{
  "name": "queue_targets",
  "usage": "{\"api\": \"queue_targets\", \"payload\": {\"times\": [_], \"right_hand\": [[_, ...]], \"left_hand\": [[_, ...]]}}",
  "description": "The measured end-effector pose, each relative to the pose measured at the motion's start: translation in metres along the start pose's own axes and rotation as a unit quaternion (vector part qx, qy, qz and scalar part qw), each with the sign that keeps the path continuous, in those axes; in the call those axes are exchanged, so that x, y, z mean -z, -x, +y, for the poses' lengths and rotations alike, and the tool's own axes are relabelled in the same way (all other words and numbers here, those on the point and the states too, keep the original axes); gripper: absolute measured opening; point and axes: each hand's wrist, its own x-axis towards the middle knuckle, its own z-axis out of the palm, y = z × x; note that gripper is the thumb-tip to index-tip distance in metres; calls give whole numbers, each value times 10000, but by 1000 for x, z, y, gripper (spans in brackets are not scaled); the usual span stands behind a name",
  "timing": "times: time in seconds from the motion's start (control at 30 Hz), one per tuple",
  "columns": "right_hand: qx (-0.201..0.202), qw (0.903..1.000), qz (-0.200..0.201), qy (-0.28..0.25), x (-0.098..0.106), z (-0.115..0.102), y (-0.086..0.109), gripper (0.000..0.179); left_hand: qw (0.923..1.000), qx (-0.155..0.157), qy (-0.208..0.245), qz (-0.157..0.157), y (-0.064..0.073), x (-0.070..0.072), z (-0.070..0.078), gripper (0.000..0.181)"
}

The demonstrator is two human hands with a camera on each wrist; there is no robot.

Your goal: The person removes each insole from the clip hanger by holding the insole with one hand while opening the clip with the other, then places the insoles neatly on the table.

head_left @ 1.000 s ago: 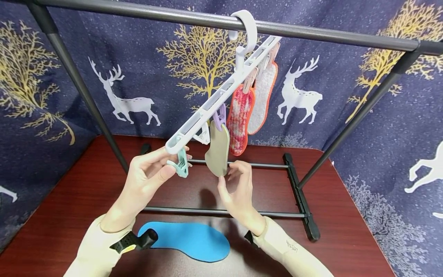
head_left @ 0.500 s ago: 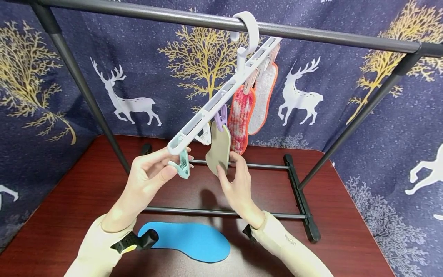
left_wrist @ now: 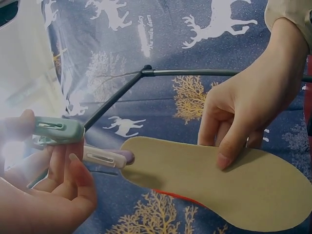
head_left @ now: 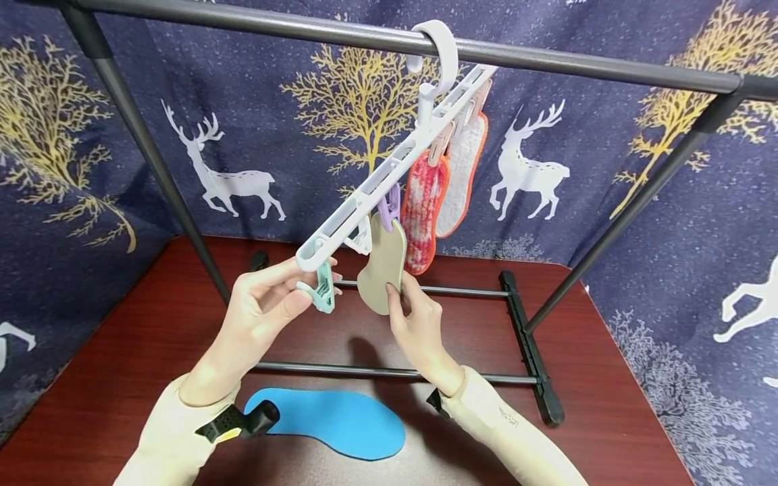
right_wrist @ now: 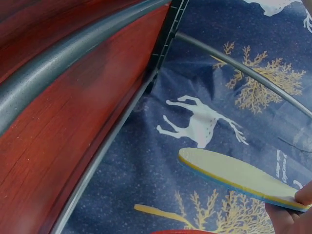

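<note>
My left hand (head_left: pixel 258 307) pinches a mint clothespin (head_left: pixel 325 289) at the near end of a white clip hanger (head_left: pixel 389 169). A beige insole (head_left: pixel 384 260) hangs from the hanger by a purple clothespin (head_left: pixel 392 204). Its lower side edge is between the thumb and fingers of my right hand (head_left: pixel 423 324); the left wrist view shows the thumb flat on the insole's beige face (left_wrist: pixel 180 168). In the right wrist view the insole (right_wrist: pixel 234 173) has a yellow and blue edge. Beside the purple one is a white clothespin (head_left: pixel 362 236). A blue insole (head_left: pixel 340 422) lies on the table.
The hanger hooks over the dark top bar (head_left: pixel 273 23) of a metal rack. Farther along hang a red-and-white insole (head_left: pixel 425 209) and a grey one (head_left: pixel 462 175) with orange edging. A rack foot (head_left: pixel 529 347) stands on the red-brown table (head_left: pixel 595 378), before a deer-patterned cloth (head_left: pixel 243 128).
From the insole's bottom tip, my right hand has moved up to its side edge and now grips it. The insole's lower end has shifted slightly left. The left hand keeps its hold.
</note>
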Motion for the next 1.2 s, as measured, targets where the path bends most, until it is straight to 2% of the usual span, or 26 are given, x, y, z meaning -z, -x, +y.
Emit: {"api": "queue_targets", "payload": {"times": [0.2, 0.47, 0.73, 0.97, 1.2], "right_hand": [[172, 9998, 26, 37, 1, 2, 1, 23], [429, 9987, 174, 232, 2, 3, -1, 22], [452, 9985, 173, 236, 2, 3, 0, 20], [484, 9983, 193, 261, 2, 3, 0, 24], [463, 9984, 172, 285, 2, 1, 0, 25]], "left_hand": [[10000, 4, -64, 12, 1, 0, 1, 40], [9997, -203, -127, 101, -1, -1, 6, 40], [9997, -224, 16, -15, -2, -3, 9, 36], [9990, -389, 218, 19, -2, -1, 6, 35], [9986, -416, 330, 11, -2, 1, 2, 36]]}}
